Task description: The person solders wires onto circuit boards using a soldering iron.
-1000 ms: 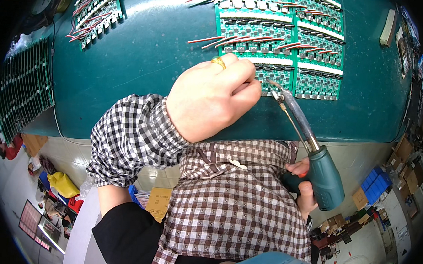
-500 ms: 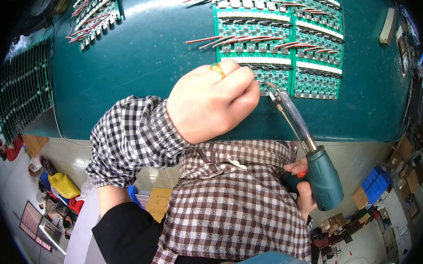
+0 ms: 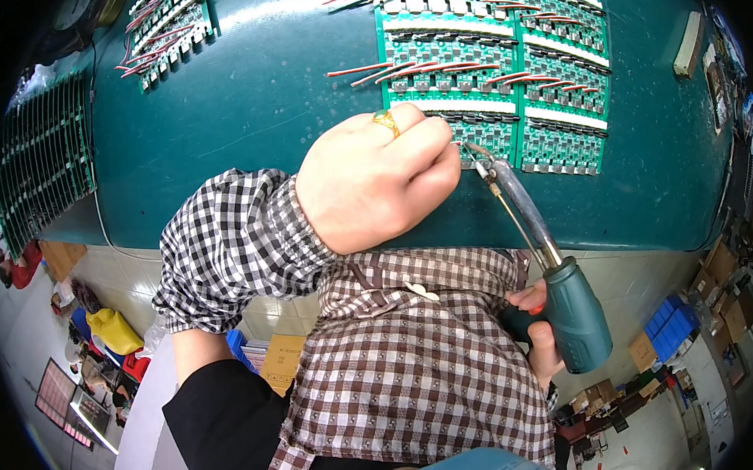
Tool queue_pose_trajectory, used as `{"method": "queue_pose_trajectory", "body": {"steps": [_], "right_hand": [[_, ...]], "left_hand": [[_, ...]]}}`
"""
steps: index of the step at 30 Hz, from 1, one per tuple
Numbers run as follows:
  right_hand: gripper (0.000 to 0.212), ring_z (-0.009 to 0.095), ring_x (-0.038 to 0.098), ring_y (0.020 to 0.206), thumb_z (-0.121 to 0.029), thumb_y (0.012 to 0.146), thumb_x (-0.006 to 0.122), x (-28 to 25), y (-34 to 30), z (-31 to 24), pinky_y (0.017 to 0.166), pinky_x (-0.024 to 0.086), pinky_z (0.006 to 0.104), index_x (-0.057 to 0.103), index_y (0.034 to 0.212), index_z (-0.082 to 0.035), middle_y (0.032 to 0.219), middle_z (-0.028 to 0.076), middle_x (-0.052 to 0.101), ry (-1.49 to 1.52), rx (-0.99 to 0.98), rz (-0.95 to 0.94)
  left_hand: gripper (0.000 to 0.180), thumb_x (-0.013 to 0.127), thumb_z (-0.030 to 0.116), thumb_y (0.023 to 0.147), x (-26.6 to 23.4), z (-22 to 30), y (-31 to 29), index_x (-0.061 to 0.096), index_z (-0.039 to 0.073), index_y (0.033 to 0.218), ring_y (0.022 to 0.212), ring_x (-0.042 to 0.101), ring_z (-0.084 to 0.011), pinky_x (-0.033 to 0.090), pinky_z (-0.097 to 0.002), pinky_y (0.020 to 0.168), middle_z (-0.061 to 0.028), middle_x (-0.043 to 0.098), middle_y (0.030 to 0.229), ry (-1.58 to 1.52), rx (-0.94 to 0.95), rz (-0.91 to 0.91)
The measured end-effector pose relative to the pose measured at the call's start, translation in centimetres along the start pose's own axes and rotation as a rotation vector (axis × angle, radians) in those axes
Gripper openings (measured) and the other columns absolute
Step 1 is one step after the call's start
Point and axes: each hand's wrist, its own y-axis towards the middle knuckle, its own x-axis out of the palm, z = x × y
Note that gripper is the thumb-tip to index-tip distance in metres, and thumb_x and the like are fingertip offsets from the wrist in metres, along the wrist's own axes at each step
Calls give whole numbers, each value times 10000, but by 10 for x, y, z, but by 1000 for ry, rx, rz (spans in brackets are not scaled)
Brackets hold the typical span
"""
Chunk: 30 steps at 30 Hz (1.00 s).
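My right hand (image 3: 545,336) grips the dark green handle of a soldering gun (image 3: 582,322) by its pistol-style grip. From the handle a metal barrel and a thin feed tube run up to a bent tip, which is at the near edge of the green circuit board panel (image 3: 561,148). Just left of that tip, my left hand (image 3: 379,180) is closed over the panel's near left corner, a ring on one finger. Its fingertips are turned away, so what they pinch is hidden. Red and black wires (image 3: 436,68) lie across the rows farther up the panel.
On the green tabletop (image 3: 254,135), another wired circuit board panel (image 3: 170,24) lies at the far left. Many boards stand in a row (image 3: 44,158) along the left edge. A pale block (image 3: 689,45) lies at the far right. Below are a cardboard box (image 3: 283,362) and blue bins (image 3: 670,327).
Very little differs. The soldering gun's tip has shifted slightly left, toward my left hand's fingers; both hands keep their holds.
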Motion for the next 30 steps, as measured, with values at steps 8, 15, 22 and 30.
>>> {"method": "queue_pose_trajectory", "body": {"steps": [8,15,22,30], "right_hand": [[738,265,744,876,-343,752,958,-3,2,2,855,627,424,601,1224,98,895,152,732,-19,-42,-44],[710,265,745,874,-328,771,947,0,5,0,858,635,445,606,1223,99,887,153,731,-9,-35,-64],[703,262,743,871,-320,771,947,-5,4,3,841,635,438,608,1224,98,893,147,732,-39,-61,-87],[652,265,740,860,-348,780,935,-3,2,2,832,633,418,626,1154,86,907,149,728,-74,-56,-50]], "left_hand": [[305,721,57,731,1,-2,1,738,27,1034,820,641,-210,528,-312,635,-61,620,937,-20,-14,12],[309,721,57,730,0,-1,1,739,29,1037,823,640,-207,526,-312,636,-59,621,940,-15,-17,5],[309,725,60,730,1,-2,1,738,26,1037,821,639,-203,524,-310,632,-58,618,942,-16,-13,17],[296,727,58,731,1,-1,2,734,26,1024,817,639,-201,508,-304,612,-57,611,932,-9,-15,19]]}}
